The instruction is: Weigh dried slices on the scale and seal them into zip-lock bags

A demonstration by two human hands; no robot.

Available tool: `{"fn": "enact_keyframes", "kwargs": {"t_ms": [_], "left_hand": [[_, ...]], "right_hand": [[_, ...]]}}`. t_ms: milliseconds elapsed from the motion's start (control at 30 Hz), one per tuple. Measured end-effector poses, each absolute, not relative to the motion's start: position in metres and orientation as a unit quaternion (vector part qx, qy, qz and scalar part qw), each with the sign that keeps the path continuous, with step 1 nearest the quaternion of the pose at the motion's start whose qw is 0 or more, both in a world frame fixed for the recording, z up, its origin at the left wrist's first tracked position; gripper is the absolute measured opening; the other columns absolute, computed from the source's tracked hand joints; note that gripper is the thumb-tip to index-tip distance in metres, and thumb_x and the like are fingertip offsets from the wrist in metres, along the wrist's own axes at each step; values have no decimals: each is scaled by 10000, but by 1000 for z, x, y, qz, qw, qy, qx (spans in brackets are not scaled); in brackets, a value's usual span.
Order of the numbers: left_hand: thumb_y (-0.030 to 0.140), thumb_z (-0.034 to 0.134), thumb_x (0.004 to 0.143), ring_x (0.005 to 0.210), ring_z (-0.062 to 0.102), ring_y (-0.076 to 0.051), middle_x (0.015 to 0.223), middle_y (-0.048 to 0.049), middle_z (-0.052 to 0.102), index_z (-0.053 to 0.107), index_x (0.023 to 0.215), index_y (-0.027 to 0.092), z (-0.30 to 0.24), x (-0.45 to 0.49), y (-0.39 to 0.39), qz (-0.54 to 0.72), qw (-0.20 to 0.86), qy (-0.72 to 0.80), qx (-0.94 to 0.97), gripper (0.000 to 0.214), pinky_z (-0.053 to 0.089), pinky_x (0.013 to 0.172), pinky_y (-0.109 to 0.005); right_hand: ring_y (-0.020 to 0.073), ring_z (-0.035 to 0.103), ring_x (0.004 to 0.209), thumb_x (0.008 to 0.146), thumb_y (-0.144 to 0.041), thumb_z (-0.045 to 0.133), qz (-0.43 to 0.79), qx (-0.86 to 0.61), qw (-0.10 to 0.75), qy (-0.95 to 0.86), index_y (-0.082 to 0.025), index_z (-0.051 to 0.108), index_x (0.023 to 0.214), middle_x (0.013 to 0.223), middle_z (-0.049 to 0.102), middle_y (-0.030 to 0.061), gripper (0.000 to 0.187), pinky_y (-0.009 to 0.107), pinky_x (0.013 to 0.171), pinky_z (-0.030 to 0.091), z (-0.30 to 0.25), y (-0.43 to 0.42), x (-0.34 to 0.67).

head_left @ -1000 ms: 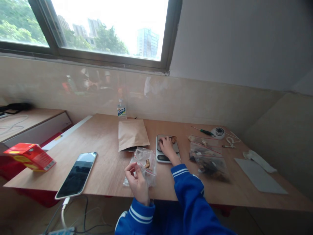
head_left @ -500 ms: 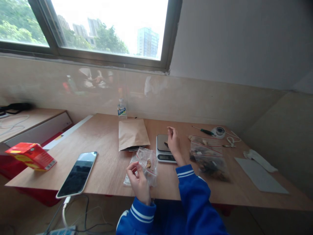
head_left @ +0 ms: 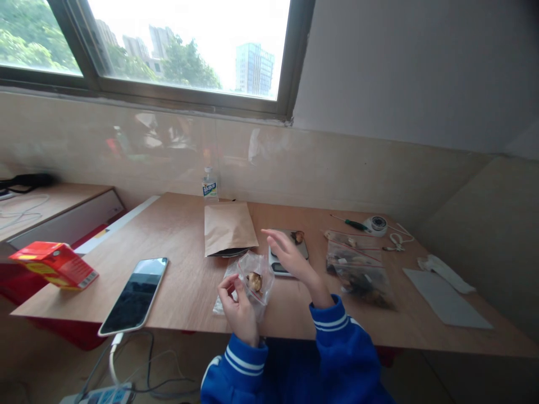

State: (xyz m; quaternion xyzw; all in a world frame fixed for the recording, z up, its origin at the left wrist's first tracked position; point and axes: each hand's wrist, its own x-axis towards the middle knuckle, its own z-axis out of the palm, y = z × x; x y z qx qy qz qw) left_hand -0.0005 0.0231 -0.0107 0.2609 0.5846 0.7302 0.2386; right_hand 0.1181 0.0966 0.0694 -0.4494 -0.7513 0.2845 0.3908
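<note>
My left hand (head_left: 238, 310) is closed, its fingertips pinching the left edge of a clear zip bag (head_left: 265, 296). A brown and cream dried piece (head_left: 254, 281), perhaps mushroom, shows at the bag's mouth. My right hand (head_left: 288, 256), fingers stretched out and holding nothing, hovers over the left part of a small kitchen scale (head_left: 277, 268). On the scale's plate lies another brown dried piece (head_left: 298, 237), just beyond the hand. The hand hides much of the plate and part of the display.
Behind the bag lies a brown paper pouch (head_left: 229, 227), with a bottle (head_left: 209, 185) beyond it. Filled zip bags (head_left: 364, 286), a screwdriver (head_left: 357, 225) and a white camera (head_left: 376, 225) are to the right. A phone (head_left: 135, 297) and red box (head_left: 54, 264) are on the left.
My right hand has let go of a dried piece over the scale and moved left toward the bag, its fingers now straight. More of the bagged piece shows. My left hand stays put.
</note>
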Motion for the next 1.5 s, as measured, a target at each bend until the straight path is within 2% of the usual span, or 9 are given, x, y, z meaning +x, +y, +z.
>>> {"fn": "enact_keyframes", "kwargs": {"t_ms": [133, 267, 467, 633, 800, 1067, 1233, 1367, 1500], "left_hand": [[530, 538, 801, 861, 566, -190, 922, -28, 586, 553, 925, 219, -13, -3, 24, 729, 256, 581, 256, 335, 462, 731, -326], [503, 533, 813, 857, 563, -180, 914, -21, 582, 554, 933, 212, -17, -7, 27, 731, 231, 585, 264, 315, 456, 766, -329], [478, 543, 808, 838, 568, -178, 886, -21, 584, 558, 913, 196, -15, -14, 27, 732, 214, 590, 266, 301, 456, 770, -334], [446, 539, 822, 875, 563, -184, 899, -22, 585, 558, 913, 199, -15, -16, 28, 723, 229, 597, 262, 264, 438, 817, -352], [431, 535, 829, 858, 560, -182, 896, -25, 583, 555, 909, 195, -11, -17, 27, 729, 224, 590, 265, 250, 443, 807, -354], [437, 561, 810, 856, 563, -172, 905, -24, 577, 557, 925, 196, -14, -35, 27, 736, 239, 583, 247, 267, 443, 805, -342], [441, 569, 800, 845, 555, -164, 912, -24, 574, 563, 933, 192, -15, -41, 29, 741, 252, 577, 232, 282, 446, 794, -337], [433, 574, 796, 842, 546, -155, 915, -20, 573, 567, 926, 197, -14, -44, 29, 745, 266, 573, 215, 270, 453, 786, -327], [443, 575, 793, 837, 548, -158, 906, -19, 575, 565, 924, 200, -16, -42, 28, 743, 271, 571, 218, 276, 445, 788, -332]], "right_hand": [[293, 459, 1183, 860, -183, 451, 99, -617, 334, -706, -144, 613, 1137, 1235, 542, 166, 323, 485, 1014, 337, 20, 125, 139], [254, 560, 1013, 798, -79, 431, 68, -611, 318, -722, -154, 660, 1014, 1057, 625, 133, 323, 416, 916, 432, -6, 135, 150], [200, 635, 809, 800, -180, 479, 163, -575, 500, -626, -157, 682, 953, 928, 697, 91, 255, 368, 791, 511, 19, 126, 171], [220, 641, 950, 794, -382, 589, 214, -513, 703, -444, -153, 644, 1078, 1091, 674, 113, 369, 370, 795, 540, 55, 90, 175], [225, 611, 1059, 861, -434, 519, 363, -459, 531, -613, -219, 647, 1132, 1162, 659, 85, 369, 384, 886, 503, 65, 67, 133], [266, 493, 1191, 826, -269, 448, 81, -604, 469, -639, -158, 653, 1081, 1205, 611, 142, 345, 481, 1011, 358, -3, 145, 185], [238, 534, 1098, 800, -207, 480, 52, -622, 370, -688, -150, 617, 1133, 1150, 622, 135, 365, 416, 961, 387, -14, 180, 197], [241, 563, 939, 749, -282, 588, 27, -639, 383, -666, -155, 656, 1050, 976, 637, 117, 334, 399, 868, 424, -10, 178, 203], [216, 560, 803, 708, -358, 646, 35, -644, 508, -571, -130, 663, 925, 918, 616, 115, 315, 376, 778, 455, 0, 157, 202]]}}
